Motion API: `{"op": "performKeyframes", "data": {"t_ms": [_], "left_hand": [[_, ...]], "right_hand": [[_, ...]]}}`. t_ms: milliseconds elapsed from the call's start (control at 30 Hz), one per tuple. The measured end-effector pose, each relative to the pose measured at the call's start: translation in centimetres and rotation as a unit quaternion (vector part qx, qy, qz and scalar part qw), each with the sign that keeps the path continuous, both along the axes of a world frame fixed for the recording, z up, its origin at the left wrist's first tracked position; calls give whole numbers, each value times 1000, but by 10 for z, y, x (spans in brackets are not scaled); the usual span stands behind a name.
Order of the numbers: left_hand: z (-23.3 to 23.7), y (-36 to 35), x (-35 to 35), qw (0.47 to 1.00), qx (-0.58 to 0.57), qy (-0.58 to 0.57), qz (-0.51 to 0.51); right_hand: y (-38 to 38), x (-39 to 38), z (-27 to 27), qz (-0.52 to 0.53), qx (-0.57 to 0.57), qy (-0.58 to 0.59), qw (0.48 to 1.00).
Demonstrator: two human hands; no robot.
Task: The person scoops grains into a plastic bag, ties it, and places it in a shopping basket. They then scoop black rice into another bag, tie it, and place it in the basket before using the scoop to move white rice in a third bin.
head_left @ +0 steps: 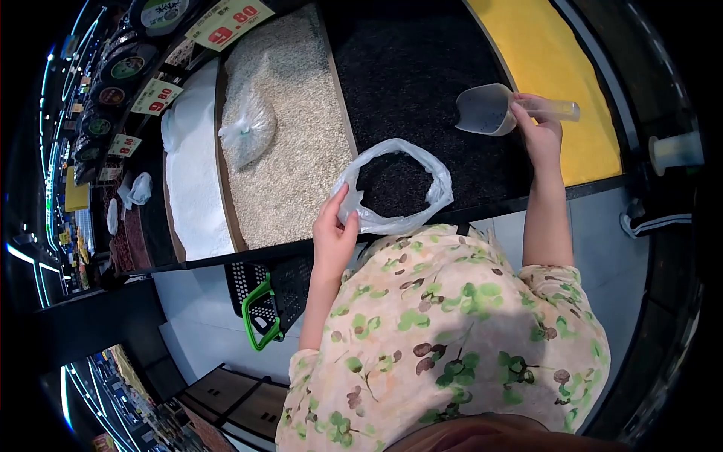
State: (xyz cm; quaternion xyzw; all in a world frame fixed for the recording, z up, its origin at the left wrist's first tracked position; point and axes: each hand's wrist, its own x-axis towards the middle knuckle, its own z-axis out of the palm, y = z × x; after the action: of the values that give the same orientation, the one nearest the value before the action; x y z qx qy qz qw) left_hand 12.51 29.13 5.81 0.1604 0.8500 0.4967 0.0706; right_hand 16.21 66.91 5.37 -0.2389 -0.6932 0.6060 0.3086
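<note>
In the head view my left hand (336, 235) grips the near-left rim of a clear plastic bag (440, 177). The bag's mouth is spread wide, and dark grains show inside the ring. Around the handle of a translucent plastic scoop (486, 111), the fingers of my right hand (539, 132) are closed. A few dark specks lie in the scoop, which is held level above the black grain (422, 83) near its border with the yellow grain. The bag sits at the near edge of the black grain bin.
Yellow grain (576, 98) fills the bin at right. Pale grain (294, 135) lies left, with a tied bag (252, 135) on it, then white grain or powder (197, 173). Price signs (230, 22) line the far left. A black basket with a green handle (260, 313) stands below.
</note>
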Motion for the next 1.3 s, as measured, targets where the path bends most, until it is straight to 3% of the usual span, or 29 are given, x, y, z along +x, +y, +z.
{"op": "performKeyframes", "data": {"t_ms": [133, 267, 367, 467, 500, 533, 700, 767, 933, 1033, 1167, 1300], "left_hand": [[3, 1, 0, 1000, -8, -11, -3], [17, 4, 1, 999, -41, 15, -2], [21, 3, 2, 997, -75, 33, 0], [15, -1, 0, 988, -93, 124, -16], [15, -2, 0, 988, -93, 126, -13], [15, -3, -1, 987, -93, 128, -11], [26, -1, -2, 979, -114, 170, -9], [33, -1, -4, 971, -116, 208, -9], [45, -7, -3, 970, -108, 218, 25], [53, -11, -4, 970, -83, 227, 31], [64, -19, -6, 974, -22, 213, 69], [62, -31, -10, 979, 129, 112, 114]], "right_hand": [[-11, -22, -40, 2, -77, -12, 997], [-14, -24, -56, -9, 21, -47, 999], [-14, -9, -38, 37, 122, -203, 971], [-17, 5, -19, 145, 210, -411, 875], [-22, 9, -30, 185, 169, -365, 897], [-33, 9, -26, 229, 143, -376, 886], [-88, 7, -30, 351, 168, -333, 859], [-95, 5, -42, 325, 191, -291, 879], [-82, 1, -3, 283, 193, -223, 912], [-72, 1, 13, 269, 112, -159, 943], [-71, 0, 41, 290, -146, -20, 945], [-64, -3, 34, 345, -172, 34, 922]]}}
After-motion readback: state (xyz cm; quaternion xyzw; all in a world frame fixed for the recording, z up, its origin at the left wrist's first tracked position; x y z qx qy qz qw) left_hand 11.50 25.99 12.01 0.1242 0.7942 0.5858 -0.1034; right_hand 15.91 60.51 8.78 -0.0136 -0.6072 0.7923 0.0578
